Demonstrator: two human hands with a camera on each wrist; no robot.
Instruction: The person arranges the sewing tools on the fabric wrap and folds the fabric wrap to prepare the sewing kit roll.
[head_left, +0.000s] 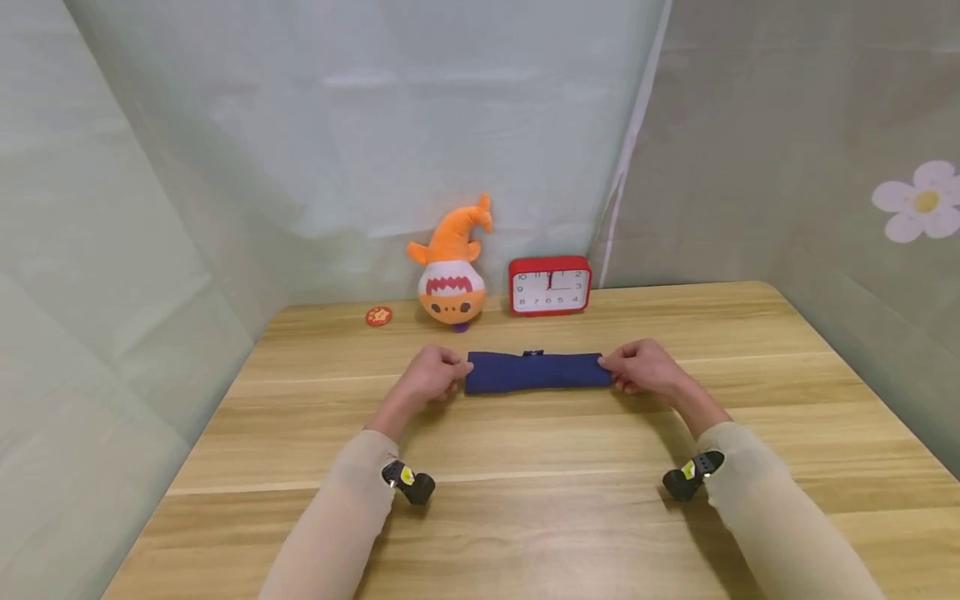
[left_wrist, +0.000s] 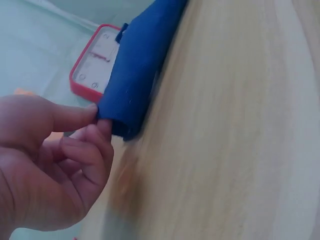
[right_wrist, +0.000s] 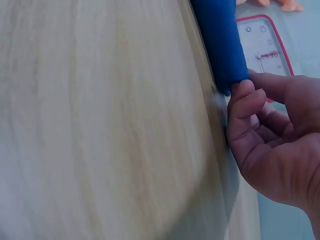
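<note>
A navy-blue folded cloth (head_left: 537, 372) lies crosswise in front of me as a long narrow strip. A small dark piece (head_left: 533, 352) sticks out at the middle of its far edge. My left hand (head_left: 433, 372) pinches the cloth's left end between thumb and fingers. In the left wrist view that end of the blue cloth (left_wrist: 131, 80) shows as a layered, rolled-looking fold. At the opposite end, my right hand (head_left: 642, 367) pinches a corner with thumb and forefinger. The right wrist view shows the fingertips (right_wrist: 245, 87) right at the cloth's end.
Behind the cloth, an orange shark plush (head_left: 452, 271) leans head-down against the fabric backdrop (head_left: 375, 150). To its right stands a red-framed clock (head_left: 551, 287). A small round red-and-gold piece (head_left: 378, 316) lies at the far left of the wooden table (head_left: 525, 517).
</note>
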